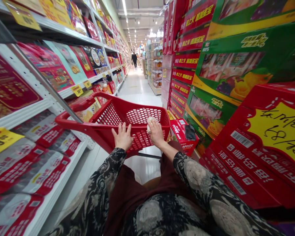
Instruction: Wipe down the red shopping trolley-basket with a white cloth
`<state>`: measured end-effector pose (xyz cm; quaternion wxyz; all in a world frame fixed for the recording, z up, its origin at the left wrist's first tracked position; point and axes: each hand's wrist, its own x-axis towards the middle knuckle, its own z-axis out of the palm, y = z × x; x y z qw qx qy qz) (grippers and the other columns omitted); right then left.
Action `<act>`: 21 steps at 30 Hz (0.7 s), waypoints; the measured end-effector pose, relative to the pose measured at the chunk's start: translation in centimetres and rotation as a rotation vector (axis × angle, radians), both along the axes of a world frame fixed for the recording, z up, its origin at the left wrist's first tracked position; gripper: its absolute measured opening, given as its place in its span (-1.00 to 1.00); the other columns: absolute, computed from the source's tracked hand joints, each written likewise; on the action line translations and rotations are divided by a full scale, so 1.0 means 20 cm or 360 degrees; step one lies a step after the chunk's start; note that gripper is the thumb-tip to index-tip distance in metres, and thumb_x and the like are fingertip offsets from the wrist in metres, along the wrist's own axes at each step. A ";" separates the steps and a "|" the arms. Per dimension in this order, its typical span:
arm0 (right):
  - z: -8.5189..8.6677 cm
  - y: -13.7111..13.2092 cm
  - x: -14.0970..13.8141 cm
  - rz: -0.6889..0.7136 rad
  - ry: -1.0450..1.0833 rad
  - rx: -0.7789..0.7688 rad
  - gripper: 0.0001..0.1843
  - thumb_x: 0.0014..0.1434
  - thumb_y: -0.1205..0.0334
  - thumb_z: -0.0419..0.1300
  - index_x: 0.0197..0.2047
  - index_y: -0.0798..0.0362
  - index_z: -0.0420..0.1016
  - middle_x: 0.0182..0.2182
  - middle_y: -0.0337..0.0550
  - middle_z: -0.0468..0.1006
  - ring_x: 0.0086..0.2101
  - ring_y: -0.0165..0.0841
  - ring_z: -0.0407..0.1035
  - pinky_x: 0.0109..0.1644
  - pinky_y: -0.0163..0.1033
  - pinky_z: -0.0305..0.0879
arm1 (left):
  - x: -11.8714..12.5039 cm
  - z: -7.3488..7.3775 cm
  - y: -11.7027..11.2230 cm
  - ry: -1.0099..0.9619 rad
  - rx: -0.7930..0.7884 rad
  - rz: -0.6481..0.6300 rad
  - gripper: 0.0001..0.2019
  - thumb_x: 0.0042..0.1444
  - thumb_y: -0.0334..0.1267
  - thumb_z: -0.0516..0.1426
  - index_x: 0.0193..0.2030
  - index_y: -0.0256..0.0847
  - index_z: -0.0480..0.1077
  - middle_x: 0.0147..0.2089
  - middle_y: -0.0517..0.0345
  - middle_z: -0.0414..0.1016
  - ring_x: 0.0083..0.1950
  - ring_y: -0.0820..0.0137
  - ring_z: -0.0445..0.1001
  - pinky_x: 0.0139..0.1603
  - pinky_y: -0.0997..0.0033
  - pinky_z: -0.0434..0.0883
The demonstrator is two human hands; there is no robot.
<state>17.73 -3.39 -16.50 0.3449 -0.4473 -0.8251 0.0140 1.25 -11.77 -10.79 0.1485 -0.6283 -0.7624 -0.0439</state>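
Observation:
A red plastic shopping cart point(105, 123) stands in the supermarket aisle right in front of me. My left hand point(123, 136) lies on the near rim of its basket, fingers stretched out and apart. My right hand point(156, 132) rests on the same rim further right, fingers closed round a small whitish crumpled thing point(150, 122) that I cannot name. Both of my sleeves are dark with a pale swirling pattern. The basket looks empty through its mesh wall.
White shelves point(39, 105) of red boxed goods line the left. Stacked red and green cartons point(236, 85) crowd the right, one red box point(183, 134) jutting towards the cart. The pale floor point(137, 88) runs ahead. A person in dark clothes point(134, 59) stands far down the aisle.

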 end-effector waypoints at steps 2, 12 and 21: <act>0.01 -0.03 -0.07 0.0132 -0.0055 0.0051 -0.41 0.13 0.51 -0.06 0.24 0.13 0.19 0.27 0.06 0.13 0.29 -0.20 -0.14 0.29 0.05 -0.15 | 0.02 -0.01 -0.02 0.0008 0.0013 0.0012 -0.37 0.10 -0.18 0.00 0.32 -0.23 0.02 0.40 -0.15 -0.09 0.40 0.03 -0.17 0.26 -0.32 -0.14; -0.07 0.02 0.26 -0.0264 0.0157 0.0055 -0.35 0.06 0.55 -0.08 0.25 0.17 0.17 0.26 0.11 0.12 0.27 -0.17 -0.10 0.27 0.13 -0.12 | 0.07 -0.02 -0.04 -0.0011 0.0044 0.0023 -0.37 0.09 -0.19 0.00 0.32 -0.23 0.02 0.41 -0.12 -0.11 0.41 0.04 -0.20 0.27 -0.31 -0.14; -0.03 -0.07 -0.02 0.0170 0.0062 0.0162 -0.36 0.09 0.51 -0.07 0.27 0.08 0.13 0.26 0.00 0.15 0.29 -0.25 -0.13 0.30 0.04 -0.16 | 0.09 -0.03 -0.05 0.0010 0.0046 -0.0010 -0.33 0.07 -0.19 0.03 0.33 -0.23 -0.01 0.41 -0.11 -0.15 0.42 0.06 -0.23 0.29 -0.27 -0.14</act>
